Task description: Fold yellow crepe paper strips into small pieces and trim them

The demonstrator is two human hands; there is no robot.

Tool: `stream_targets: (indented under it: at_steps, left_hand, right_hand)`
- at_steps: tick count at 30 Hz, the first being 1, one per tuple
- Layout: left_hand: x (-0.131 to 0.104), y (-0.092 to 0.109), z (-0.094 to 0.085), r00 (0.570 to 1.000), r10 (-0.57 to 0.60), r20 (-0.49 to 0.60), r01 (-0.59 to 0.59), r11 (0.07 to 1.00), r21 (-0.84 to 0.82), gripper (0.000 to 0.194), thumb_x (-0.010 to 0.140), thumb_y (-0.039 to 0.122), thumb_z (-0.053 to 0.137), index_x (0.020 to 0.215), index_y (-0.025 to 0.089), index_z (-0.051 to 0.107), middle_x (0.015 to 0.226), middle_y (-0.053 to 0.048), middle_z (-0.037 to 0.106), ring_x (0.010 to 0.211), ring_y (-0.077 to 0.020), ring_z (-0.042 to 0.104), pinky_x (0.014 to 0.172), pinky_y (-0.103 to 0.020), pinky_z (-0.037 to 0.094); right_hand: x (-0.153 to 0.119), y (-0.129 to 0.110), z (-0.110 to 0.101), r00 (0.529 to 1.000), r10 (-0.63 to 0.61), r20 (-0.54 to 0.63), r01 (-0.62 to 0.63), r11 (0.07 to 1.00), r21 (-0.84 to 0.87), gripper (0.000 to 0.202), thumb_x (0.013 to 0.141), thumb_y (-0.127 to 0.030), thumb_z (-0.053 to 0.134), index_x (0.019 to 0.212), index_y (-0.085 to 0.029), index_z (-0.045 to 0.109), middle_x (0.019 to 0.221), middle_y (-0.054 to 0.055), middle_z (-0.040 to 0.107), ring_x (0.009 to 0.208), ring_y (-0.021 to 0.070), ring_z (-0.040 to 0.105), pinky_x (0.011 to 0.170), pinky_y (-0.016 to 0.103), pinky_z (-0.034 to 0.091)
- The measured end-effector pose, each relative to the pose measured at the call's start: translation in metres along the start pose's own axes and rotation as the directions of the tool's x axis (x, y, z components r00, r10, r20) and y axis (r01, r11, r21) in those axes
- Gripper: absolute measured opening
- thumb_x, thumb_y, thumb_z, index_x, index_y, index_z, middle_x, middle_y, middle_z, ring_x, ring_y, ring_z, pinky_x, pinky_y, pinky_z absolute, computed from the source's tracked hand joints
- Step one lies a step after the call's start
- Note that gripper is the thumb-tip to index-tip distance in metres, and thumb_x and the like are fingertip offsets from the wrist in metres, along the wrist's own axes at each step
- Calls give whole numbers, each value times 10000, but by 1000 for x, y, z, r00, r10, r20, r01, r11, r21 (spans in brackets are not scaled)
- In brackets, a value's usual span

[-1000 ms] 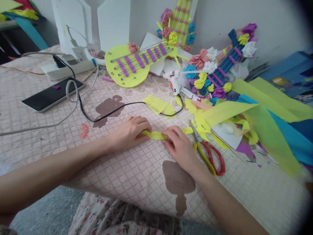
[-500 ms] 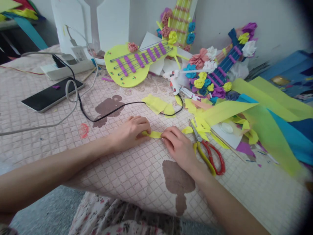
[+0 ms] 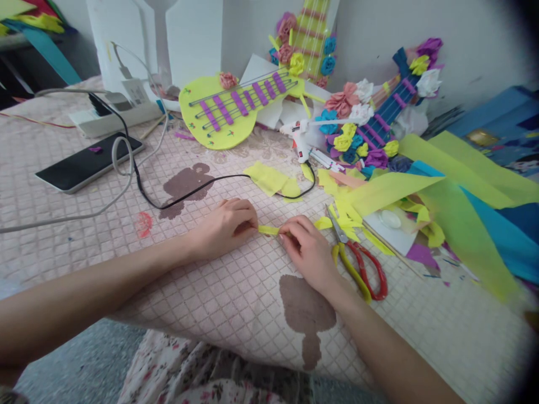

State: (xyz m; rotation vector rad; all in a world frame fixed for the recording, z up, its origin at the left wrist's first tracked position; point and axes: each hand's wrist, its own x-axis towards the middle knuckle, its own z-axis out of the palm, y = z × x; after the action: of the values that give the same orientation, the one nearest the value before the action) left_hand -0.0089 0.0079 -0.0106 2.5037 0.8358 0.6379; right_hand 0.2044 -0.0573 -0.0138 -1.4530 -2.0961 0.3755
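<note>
A narrow yellow strip [image 3: 268, 230] stretches between my two hands, low over the quilted cloth. My left hand [image 3: 231, 224] pinches its left end, the fingers curled together. Thumb and fingers of my right hand [image 3: 304, 247] close on the strip a short way to the right, and more yellow material shows beyond that hand. Scissors [image 3: 361, 264] with one red and one yellow handle lie just right of my right hand, blades pointing up and left. Yellow scraps [image 3: 346, 216] lie by the blade tips.
Behind my hands are a yellow paper guitar [image 3: 219, 115], a glue gun [image 3: 300, 140] with a black cord, and a flower-covered blue guitar [image 3: 383, 120]. A phone [image 3: 88, 163] and power strip [image 3: 113, 118] are at left. Yellow and blue sheets [image 3: 463, 207] spread at right.
The strip between my hands looks narrower, and its left end is now hidden in my left hand's fingers. Both hands have shifted only slightly.
</note>
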Motion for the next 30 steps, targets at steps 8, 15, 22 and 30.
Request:
stream_targets:
  at_steps: [8, 15, 22, 30]
  left_hand:
    - [3, 3, 1, 995, -94, -37, 93, 995, -24, 104, 832, 149, 516, 763, 139, 593, 829, -61, 586, 783, -162, 539, 737, -303, 457]
    - [5, 2, 3, 988, -138, -62, 141, 989, 44, 125, 829, 175, 523, 719, 148, 575, 792, -47, 574, 757, -156, 526, 720, -300, 446]
    - [7, 2, 2, 989, -142, -51, 144, 989, 35, 122, 813, 161, 534, 692, 149, 547, 775, -46, 564, 728, -149, 515, 682, -282, 425]
    - [9, 1, 3, 986, -164, -39, 166, 985, 56, 108, 785, 144, 550, 677, 146, 541, 766, -43, 564, 725, -154, 520, 693, -289, 415]
  right_hand:
    - [6, 1, 2, 996, 80, -47, -80, 997, -3, 96, 866, -168, 494, 786, -208, 530, 850, 39, 555, 743, 169, 549, 663, 307, 436]
    - [11, 1, 7, 990, 114, -79, -119, 991, -60, 94, 820, -174, 508, 735, -212, 511, 812, 31, 534, 691, 166, 538, 608, 299, 421]
    - [11, 4, 9, 990, 103, -95, -111, 991, -75, 100, 829, -192, 508, 732, -216, 497, 813, 27, 533, 663, 156, 529, 589, 296, 407]
    - [12, 3, 9, 991, 117, -69, -125, 983, -131, 98, 837, -181, 510, 746, -212, 491, 823, 28, 516, 678, 162, 523, 579, 297, 394]
